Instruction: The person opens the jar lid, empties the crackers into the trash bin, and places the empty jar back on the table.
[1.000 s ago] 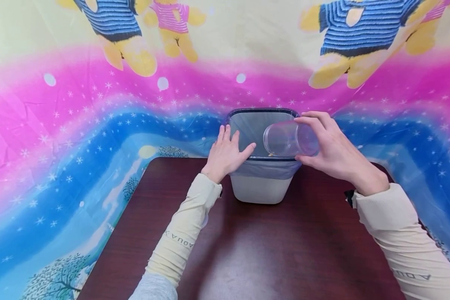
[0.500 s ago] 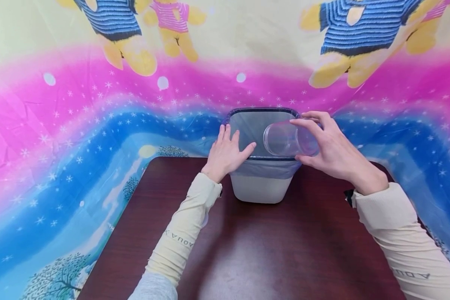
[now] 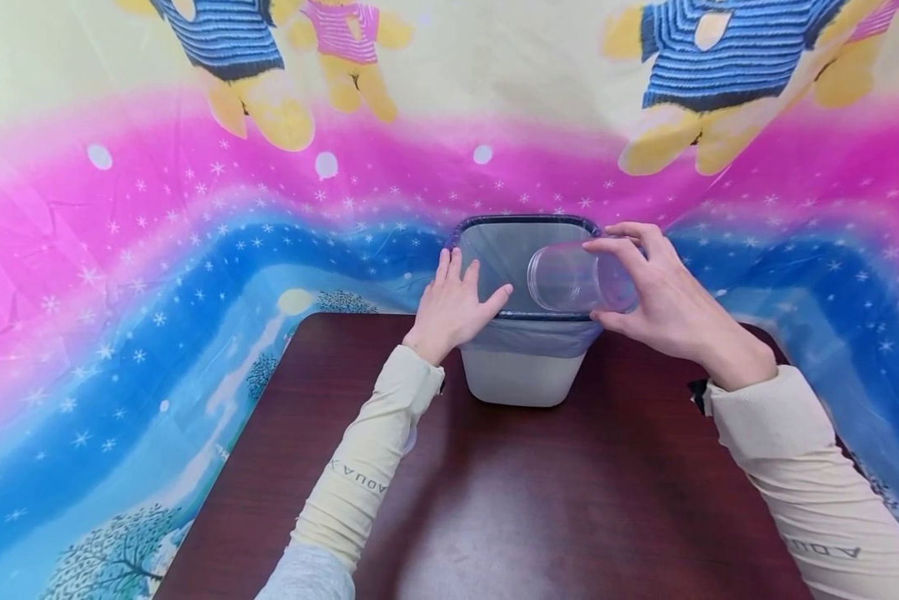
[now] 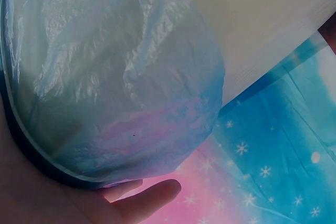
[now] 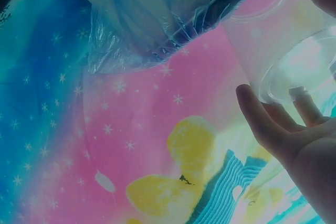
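A clear plastic cup point(image 3: 565, 279) lies on its side in the air over the right part of the bin's opening, its mouth facing left. My right hand point(image 3: 662, 304) grips it near its base, thumb below and fingers above. In the right wrist view the cup point(image 5: 283, 35) is see-through, with the fingertips point(image 5: 245, 95) against its side. My left hand point(image 3: 452, 308) rests at the left rim of the bin point(image 3: 524, 379), fingers straight and spread. A thin translucent liner bag point(image 4: 115, 51) is folded over the bin's rim.
The bin stands at the far edge of a dark red-brown table point(image 3: 539, 500). Behind it hangs a printed cloth point(image 3: 389, 175) with bears and snowflakes. A small clear round edge point(image 3: 410, 440) peeks out beside the left forearm, mostly hidden.
A small yellowish bit at the cup's lower lip one second ago is gone from there now. The right index finger has shifted slightly along the cup; the left hand stays put.
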Available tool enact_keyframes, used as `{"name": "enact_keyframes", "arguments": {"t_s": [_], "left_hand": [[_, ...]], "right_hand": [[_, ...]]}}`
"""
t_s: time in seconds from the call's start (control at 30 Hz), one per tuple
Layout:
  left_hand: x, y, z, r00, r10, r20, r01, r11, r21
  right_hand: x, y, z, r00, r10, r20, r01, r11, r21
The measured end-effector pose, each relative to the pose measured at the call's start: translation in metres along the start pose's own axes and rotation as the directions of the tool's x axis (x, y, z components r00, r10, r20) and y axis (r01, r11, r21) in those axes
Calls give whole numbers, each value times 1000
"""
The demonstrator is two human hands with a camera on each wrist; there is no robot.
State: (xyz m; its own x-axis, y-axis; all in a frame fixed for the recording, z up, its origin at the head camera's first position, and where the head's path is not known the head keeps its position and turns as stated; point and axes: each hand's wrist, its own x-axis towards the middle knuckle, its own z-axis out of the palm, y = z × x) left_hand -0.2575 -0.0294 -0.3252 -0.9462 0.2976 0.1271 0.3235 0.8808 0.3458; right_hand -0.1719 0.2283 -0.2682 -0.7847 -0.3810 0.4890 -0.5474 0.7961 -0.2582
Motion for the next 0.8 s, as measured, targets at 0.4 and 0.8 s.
{"name": "enact_keyframes", "arguments": {"t_s": [0.4,0.8], "left_hand": [[0,0,0,1000,4,3,-4,1000,-4],[0,0,1,1000,3,-6,-3,1000,7]], "right_hand": [[-1,1,0,1000,26,6,-26,1000,4],[-5,2,-2,993,117,10,-117,992,37]]}}
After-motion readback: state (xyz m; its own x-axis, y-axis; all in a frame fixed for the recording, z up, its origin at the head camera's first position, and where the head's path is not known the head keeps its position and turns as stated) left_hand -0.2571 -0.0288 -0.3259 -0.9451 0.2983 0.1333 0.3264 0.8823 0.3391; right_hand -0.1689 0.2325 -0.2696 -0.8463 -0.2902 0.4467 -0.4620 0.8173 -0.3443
